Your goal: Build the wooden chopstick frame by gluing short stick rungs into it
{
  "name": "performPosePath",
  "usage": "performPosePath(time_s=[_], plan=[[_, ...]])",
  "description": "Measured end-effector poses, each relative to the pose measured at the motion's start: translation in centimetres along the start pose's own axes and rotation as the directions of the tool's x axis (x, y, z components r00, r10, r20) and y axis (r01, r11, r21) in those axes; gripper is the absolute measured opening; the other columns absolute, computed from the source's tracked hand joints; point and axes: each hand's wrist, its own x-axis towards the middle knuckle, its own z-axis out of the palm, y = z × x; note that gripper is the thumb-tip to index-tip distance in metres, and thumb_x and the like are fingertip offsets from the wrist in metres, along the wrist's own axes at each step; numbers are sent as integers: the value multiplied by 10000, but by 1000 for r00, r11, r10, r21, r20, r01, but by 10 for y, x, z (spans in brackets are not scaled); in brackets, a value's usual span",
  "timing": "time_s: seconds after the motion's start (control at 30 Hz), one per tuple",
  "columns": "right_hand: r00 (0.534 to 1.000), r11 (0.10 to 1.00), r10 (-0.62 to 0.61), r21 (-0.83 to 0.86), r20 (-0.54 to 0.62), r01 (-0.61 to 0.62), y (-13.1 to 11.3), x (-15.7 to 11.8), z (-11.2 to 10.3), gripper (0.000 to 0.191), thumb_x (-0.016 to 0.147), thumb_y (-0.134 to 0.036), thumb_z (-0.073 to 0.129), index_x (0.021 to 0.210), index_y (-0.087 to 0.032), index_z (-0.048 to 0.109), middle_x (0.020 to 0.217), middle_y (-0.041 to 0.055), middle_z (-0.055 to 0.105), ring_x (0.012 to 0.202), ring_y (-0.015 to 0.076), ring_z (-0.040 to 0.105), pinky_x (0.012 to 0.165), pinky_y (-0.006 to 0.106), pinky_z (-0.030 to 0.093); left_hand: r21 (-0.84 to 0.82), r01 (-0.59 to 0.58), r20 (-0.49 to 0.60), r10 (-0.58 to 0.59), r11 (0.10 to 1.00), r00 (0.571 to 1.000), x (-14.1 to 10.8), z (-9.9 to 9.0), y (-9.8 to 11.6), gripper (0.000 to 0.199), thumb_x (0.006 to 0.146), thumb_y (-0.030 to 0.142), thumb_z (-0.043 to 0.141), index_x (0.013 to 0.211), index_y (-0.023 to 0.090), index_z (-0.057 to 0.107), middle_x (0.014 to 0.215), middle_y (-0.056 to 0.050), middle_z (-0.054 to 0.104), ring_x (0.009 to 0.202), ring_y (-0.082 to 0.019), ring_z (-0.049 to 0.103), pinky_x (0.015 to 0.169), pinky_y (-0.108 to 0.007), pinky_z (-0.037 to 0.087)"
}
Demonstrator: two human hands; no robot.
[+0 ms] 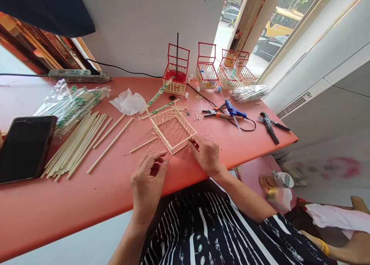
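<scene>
Wooden-stick frame [163,136] lies by the near edge of the salmon table [112,197] — right hand [206,153] pinching its near-right side, left hand [148,176] half-curled, holding nothing. Leftward, room runs to piled sticks [77,145].

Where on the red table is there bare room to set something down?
Widest: the near-left strip of table, bordered by the phone, stick pile, left hand and front edge. Smaller, though crumb-flecked: between the right hand, glue gun and black-handled pliers. Crowded: along the wall, where red-trimmed baskets stand, and around the stick frame, among scraps.
</scene>
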Motion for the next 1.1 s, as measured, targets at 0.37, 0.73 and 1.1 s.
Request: performPosePath(time_s=[0.37,0.73,1.1], plan=[[999,999,-40,-2,-14,40,2,-1,1,84,1024,-236,671,980,-222,741,930,48,822,856,202,718,772,274,418,11,-18,12,18,1000,1000,-2,-1,1,212,947,387,684,1064,237,779,987,-7,741,811,-148,674,789,-283,549],[999,940,33,340,21,-38,7,-5,0,90,970,-216,665,908,-210,729,871,29,802,761,164,705,708,257,460,16,-9,-14,9,1000,1000,-2,-1,0,211,937,401,691,1039,243,788,999,-19,769,804,-160,688,793,-298,556],[988,724,-119,689,103,15,-11,-31,-26,140,973,-285,692,911,-188,771,812,-8,782,714,105,665,680,211,486,-69,-164,69,169,984,983,-12,16,24,95,940,314,759,1012,267,800,844,38,785,688,-116,684,714,-222,564]])
